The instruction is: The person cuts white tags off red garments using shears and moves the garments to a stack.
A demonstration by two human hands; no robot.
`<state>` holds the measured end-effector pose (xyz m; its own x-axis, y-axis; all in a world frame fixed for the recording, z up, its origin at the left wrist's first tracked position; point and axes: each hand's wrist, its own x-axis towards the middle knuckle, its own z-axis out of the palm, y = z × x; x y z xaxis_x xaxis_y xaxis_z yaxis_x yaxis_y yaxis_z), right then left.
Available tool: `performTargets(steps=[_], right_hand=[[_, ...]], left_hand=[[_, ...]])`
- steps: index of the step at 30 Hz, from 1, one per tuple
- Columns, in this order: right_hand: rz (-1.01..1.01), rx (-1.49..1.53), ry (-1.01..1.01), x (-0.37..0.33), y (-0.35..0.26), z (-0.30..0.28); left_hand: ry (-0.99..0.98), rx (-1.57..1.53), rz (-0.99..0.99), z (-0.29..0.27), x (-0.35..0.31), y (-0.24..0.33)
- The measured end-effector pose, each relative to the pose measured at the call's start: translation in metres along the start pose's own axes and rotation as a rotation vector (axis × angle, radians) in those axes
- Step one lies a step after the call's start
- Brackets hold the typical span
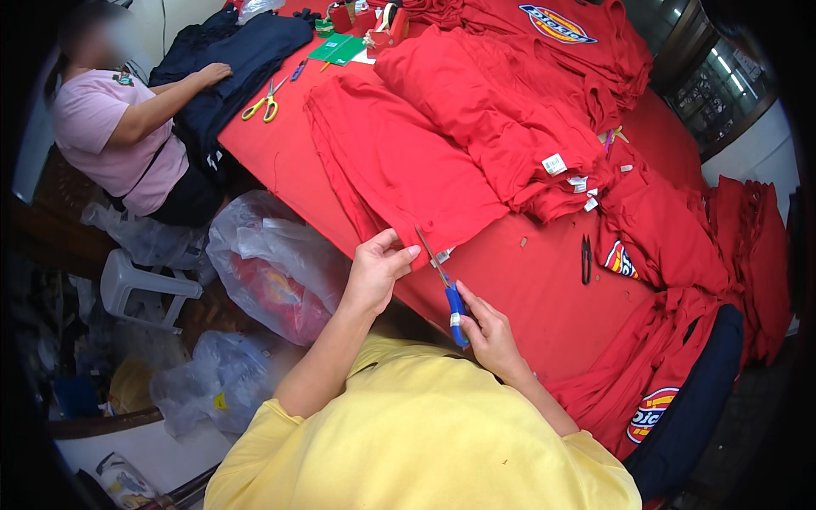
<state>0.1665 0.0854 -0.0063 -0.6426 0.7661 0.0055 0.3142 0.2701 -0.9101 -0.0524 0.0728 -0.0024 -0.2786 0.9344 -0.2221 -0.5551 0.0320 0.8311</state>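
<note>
My left hand [381, 270] pinches the near edge of a red garment [399, 170] between thumb and fingers, close to the table's front edge. In my right hand [491, 330] is a pair of scissors [455, 304] with blue handles. Their blades point away from me and lie at the garment's edge, just right of my left fingertips. Whether the blades are apart cannot be made out. A small white label [442, 256] shows at the cloth edge beside the blades.
Red garments [501, 110] are heaped behind, with more at right. Black thread snips [586, 259], yellow-handled scissors [264, 105] and a tape dispenser [388, 32] rest on the red-covered table [544, 297]. Left, a co-worker [127, 127] touches navy cloth [246, 51]. Plastic bags [263, 246] and a white stool [144, 285] stand below.
</note>
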Motion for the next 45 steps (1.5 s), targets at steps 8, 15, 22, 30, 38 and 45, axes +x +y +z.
performTargets(steps=[8, 15, 22, 30, 38, 45], right_hand=[[-0.043, 0.014, -0.006, 0.014, -0.004, 0.000], [0.337, 0.463, -0.078, 0.011, 0.005, 0.002], [-0.022, 0.279, 0.014, 0.030, 0.018, 0.010], [0.144, 0.319, 0.001, 0.031, 0.005, 0.003], [0.159, 0.375, -0.015, 0.052, 0.004, 0.004], [-0.151, 0.180, 0.078, 0.061, 0.016, 0.020]], left_hand=[[-0.020, 0.029, 0.012, -0.003, 0.000, -0.002], [-0.009, 0.015, -0.026, 0.001, 0.000, 0.003], [-0.121, 0.086, -0.052, -0.006, 0.002, 0.007], [-0.075, 0.009, 0.017, -0.010, 0.021, 0.014], [-0.127, 0.093, -0.057, -0.010, 0.024, 0.026], [-0.062, 0.005, 0.013, -0.022, 0.043, 0.028]])
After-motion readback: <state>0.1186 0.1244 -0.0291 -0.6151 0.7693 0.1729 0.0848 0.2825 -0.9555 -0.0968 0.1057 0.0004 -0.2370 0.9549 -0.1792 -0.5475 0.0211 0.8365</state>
